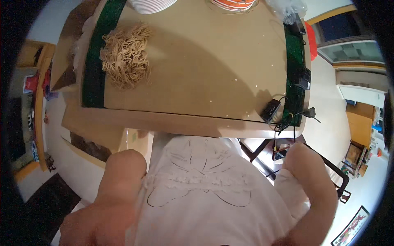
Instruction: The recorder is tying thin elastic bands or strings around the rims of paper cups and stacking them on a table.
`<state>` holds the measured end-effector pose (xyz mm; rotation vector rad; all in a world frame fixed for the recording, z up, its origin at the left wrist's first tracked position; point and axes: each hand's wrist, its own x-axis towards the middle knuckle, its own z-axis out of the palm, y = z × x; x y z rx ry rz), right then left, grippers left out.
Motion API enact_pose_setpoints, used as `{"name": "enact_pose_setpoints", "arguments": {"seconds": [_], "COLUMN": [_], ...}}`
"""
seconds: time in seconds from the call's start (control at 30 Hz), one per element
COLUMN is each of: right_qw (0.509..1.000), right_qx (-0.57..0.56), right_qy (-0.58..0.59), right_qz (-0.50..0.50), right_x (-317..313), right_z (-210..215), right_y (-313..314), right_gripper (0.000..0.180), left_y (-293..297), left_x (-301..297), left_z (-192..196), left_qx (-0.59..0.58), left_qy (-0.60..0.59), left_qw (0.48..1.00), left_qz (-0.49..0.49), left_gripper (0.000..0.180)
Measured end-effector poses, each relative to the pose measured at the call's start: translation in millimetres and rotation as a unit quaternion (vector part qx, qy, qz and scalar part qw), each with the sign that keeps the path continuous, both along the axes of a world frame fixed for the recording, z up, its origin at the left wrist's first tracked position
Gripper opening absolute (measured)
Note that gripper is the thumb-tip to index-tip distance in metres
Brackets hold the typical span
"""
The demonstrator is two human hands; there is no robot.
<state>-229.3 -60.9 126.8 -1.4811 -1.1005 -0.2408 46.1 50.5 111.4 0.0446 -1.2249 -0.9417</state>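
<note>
My left arm [119, 180] comes up from the lower left and ends in a rounded shape below the table edge; no fingers of my left hand show there. On the other side my right arm [316, 188] bends toward the black chair frame [338, 174] beside the table. Its far end [296, 153] lies below the table corner, near a hanging cable, and the fingers are hidden. I cannot see anything held. Between my arms is a white top [197, 164] with ruffles and black line drawings.
On the brown table [197, 69] lies a tangled heap of beige cord [126, 55] at the left. White spools [154, 5] and an orange-and-white spool [232, 4] stand far back. Black adapters [271, 110] and cables lie at the right edge. Cardboard [88, 123] leans left.
</note>
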Motion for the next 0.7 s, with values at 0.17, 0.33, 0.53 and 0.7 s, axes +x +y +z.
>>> {"name": "enact_pose_setpoints", "arguments": {"seconds": [0.17, 0.33, 0.53, 0.7], "right_qw": [0.936, 0.744, 0.680, 0.637], "right_qx": [0.117, 0.114, 0.216, -0.073], "right_qy": [0.287, 0.602, 0.634, 0.587], "right_qz": [0.165, -0.267, -0.297, -0.495], "right_x": [54.9, 45.1, 22.9, 42.3], "right_z": [-84.8, -212.8, -209.3, -213.2], "right_y": [-44.2, -49.7, -90.5, -112.6], "right_gripper": [0.023, 0.018, 0.020, 0.017], "left_y": [13.5, -11.9, -29.4, -76.1], "left_x": [8.6, -12.9, -6.3, -36.5], "left_z": [-30.5, -157.2, -227.8, -245.1], "left_qx": [-0.050, 0.278, 0.148, 0.034], "left_qy": [-0.226, -0.514, -0.686, -0.708], "left_qw": [0.973, 0.801, 0.670, 0.674], "left_qz": [0.003, 0.132, 0.243, 0.209], "left_gripper": [0.019, 0.015, 0.036, 0.031]}}
